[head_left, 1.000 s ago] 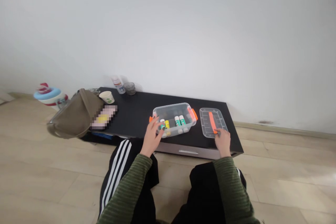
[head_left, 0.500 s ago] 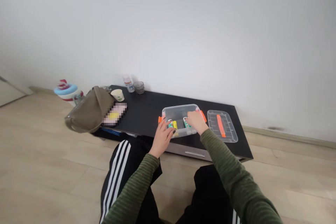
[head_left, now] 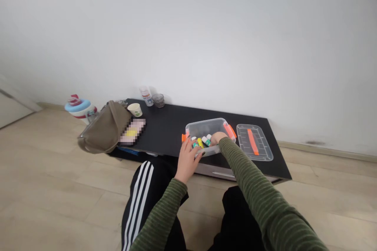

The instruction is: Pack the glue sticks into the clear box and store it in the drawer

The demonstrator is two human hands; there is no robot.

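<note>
A clear plastic box (head_left: 204, 126) with orange side latches stands open on the black cabinet. Inside lie small white-capped bottles with green labels, one of them a tilted green bottle (head_left: 206, 141), and a yellow bottle (head_left: 200, 143). My left hand (head_left: 187, 159) rests at the box's front left, its fingers apart and reaching over the rim beside the bottles. My right hand (head_left: 217, 138) reaches down into the box's right half, next to the green bottles. Its fingers are hidden, so any hold cannot be seen.
The clear lid (head_left: 263, 145) with an orange handle lies right of the box. At the left are a brown bag (head_left: 101, 129), a blurred-out flat item (head_left: 132, 131), a paper cup (head_left: 135, 110), a spray bottle (head_left: 146, 96), a dark glass bowl (head_left: 158, 100) and a large drinking bottle (head_left: 79, 106).
My right hand has gone lower into the box, its fingers now out of sight. The bottles there lie more tilted. My left hand stays at the front left rim; the view has shifted slightly.
</note>
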